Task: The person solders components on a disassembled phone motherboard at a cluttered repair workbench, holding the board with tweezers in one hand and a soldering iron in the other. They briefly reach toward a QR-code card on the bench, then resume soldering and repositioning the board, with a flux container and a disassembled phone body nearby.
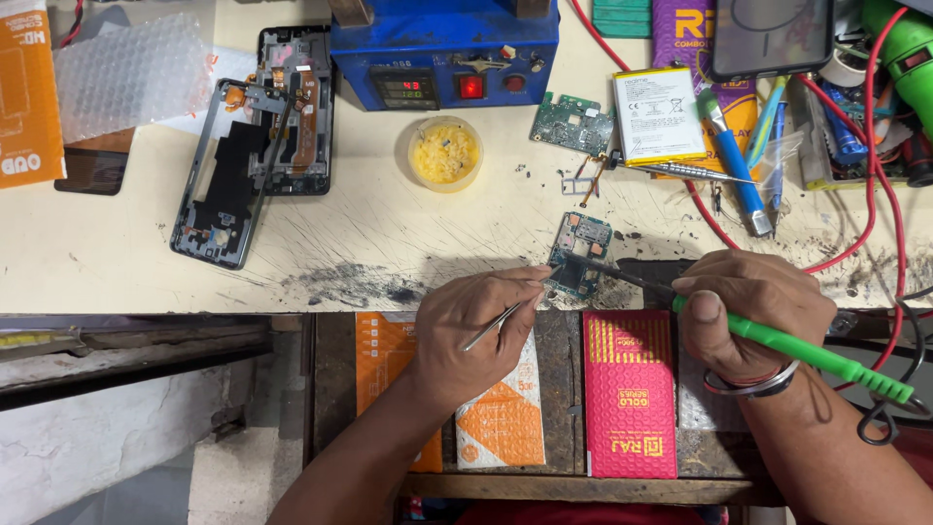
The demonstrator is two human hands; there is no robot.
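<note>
Left hand point(476, 331) gripping tweezers point(498, 324), right hand point(748, 306) soldering iron point(797, 350) (green), circuit board point(575, 256)

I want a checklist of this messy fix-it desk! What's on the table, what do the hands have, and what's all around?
Surface: pale worktop, scratched and soot-stained near the front edge.
Job's things: small circuit board at the table edge; green-handled soldering iron with its tip on it; tweezers.
Clutter: two phone frames, yellow paste tub, battery, second board, bubble wrap.
Grippers: left hand pinches the tweezers; right hand grips the iron.
Cables: red wire looping at right.
Surroundings: blue heater box; drawer with pink packet and orange packets.
</note>
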